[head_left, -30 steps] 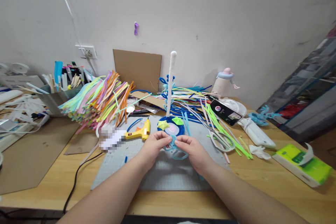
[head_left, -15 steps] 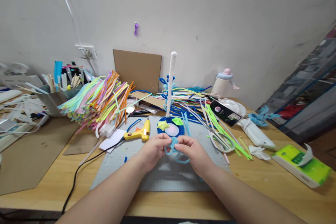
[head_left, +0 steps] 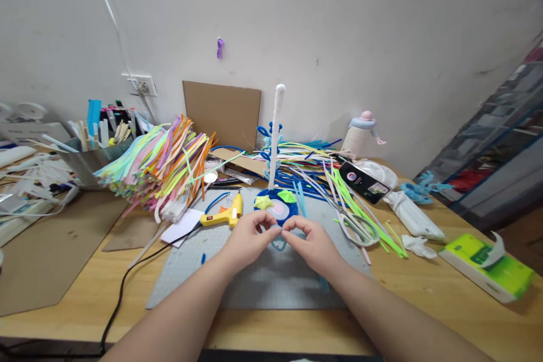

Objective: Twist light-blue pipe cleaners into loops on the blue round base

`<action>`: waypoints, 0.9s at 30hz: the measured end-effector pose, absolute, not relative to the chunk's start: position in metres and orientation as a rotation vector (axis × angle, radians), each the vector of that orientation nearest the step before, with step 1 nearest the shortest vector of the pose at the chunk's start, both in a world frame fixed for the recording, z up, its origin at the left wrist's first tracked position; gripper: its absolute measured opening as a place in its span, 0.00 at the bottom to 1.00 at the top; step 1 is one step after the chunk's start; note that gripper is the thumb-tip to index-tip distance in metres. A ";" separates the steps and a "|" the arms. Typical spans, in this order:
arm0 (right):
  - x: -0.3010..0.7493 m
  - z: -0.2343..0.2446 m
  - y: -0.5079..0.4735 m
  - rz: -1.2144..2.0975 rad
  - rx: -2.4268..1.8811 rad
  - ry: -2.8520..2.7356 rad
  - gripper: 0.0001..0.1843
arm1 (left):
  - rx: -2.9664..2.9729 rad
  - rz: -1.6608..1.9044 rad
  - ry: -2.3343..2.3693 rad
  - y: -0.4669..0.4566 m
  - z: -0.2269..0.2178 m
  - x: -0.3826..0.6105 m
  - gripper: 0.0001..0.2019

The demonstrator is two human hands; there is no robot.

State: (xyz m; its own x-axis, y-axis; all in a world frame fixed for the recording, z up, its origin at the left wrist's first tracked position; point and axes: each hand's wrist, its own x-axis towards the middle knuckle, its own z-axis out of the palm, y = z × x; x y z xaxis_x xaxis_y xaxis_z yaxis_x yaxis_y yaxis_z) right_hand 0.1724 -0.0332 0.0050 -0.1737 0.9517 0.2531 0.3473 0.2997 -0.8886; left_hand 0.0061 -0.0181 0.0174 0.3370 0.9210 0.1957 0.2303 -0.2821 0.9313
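Observation:
My left hand (head_left: 254, 238) and my right hand (head_left: 311, 243) meet over the grey cutting mat, thumbs and forefingers pinched on a light blue pipe cleaner (head_left: 279, 245). Only a small bent part of it shows below the fingertips; the rest is hidden. Just beyond my hands stands a round dark blue base (head_left: 292, 215) with a pale pink and white centre, a yellow star (head_left: 263, 202) and a green star-like piece (head_left: 287, 196). A white fuzzy post (head_left: 277, 124) rises upright behind it, with blue loops alongside. More light blue pipe cleaners (head_left: 324, 284) lie under my right wrist.
A yellow glue gun (head_left: 223, 216) with a black cord lies left on the cutting mat (head_left: 182, 277). Scissors (head_left: 358, 227), green pipe cleaners (head_left: 345, 192) and a phone (head_left: 365, 182) are at right. A big multicoloured bundle (head_left: 156, 167) stands at left, a tissue box (head_left: 487, 266) far right.
The light blue loops that hung between my hands are now mostly out of sight. My fingertips have come closer together, and my left hand has turned over the piece.

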 end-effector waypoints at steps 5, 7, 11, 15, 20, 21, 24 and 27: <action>0.174 0.007 -0.034 0.773 -1.117 -1.867 0.05 | 1.908 0.919 1.026 -0.018 0.017 0.006 0.07; 0.173 0.007 -0.035 0.776 -1.125 -1.886 0.05 | 1.891 0.918 1.028 -0.018 0.014 0.006 0.08; 0.170 0.006 -0.036 0.817 -1.168 -1.875 0.06 | 1.851 0.908 1.043 -0.016 0.012 0.006 0.08; 0.172 0.003 -0.032 0.824 -1.195 -1.850 0.05 | 1.844 0.925 1.072 -0.017 0.009 0.008 0.07; 0.171 -0.003 -0.029 0.671 -1.252 -1.827 0.05 | 1.871 1.009 1.178 -0.016 0.004 0.010 0.05; 0.171 -0.003 -0.028 0.655 -1.247 -1.833 0.05 | 1.881 1.013 1.189 -0.016 0.005 0.010 0.05; 0.177 0.006 -0.027 0.657 -1.193 -1.808 0.06 | 1.848 1.002 1.210 -0.014 0.007 0.008 0.04; 0.196 0.022 -0.020 0.561 -1.214 -1.610 0.10 | 1.664 0.991 1.221 -0.013 0.010 0.008 0.05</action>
